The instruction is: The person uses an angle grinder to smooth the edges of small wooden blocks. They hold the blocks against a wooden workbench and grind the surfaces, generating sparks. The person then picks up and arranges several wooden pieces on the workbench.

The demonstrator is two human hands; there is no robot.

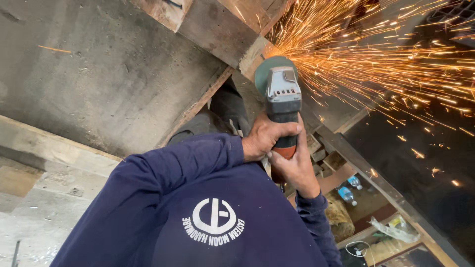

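Gripping the angle grinder (283, 101) by its dark body, the left hand (264, 138) wraps over the top while the right hand (297, 165) clasps it from below, both clenched tight around the tool. Its grey gear head points up and away, and the green-guarded disc meets the edge of a steel beam (255, 54). Orange sparks (376, 59) fan out to the right from that contact. Navy sleeves (188, 163) lead back from both wrists. Down to the right, two plastic bottles (349, 190) lie near a crumpled white bag (396, 230).
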